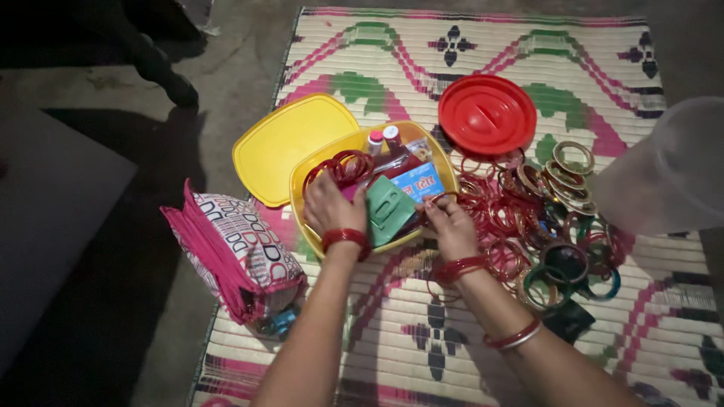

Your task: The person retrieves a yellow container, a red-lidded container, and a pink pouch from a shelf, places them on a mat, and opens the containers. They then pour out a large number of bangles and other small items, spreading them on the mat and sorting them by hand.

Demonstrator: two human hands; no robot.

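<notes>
A yellow plastic box stands on a woven mat. It holds red bangles, a green card, a blue packet and small bottles. My left hand reaches into the box beside the red bangles, fingers down among the contents. My right hand rests at the box's right rim, fingertips pinching a thin bangle there. Both wrists wear red bangles.
The box's yellow lid lies to the left. A red round lid lies behind. Several loose bangles are heaped to the right. A pink patterned pouch sits at the mat's left edge. A translucent container stands far right.
</notes>
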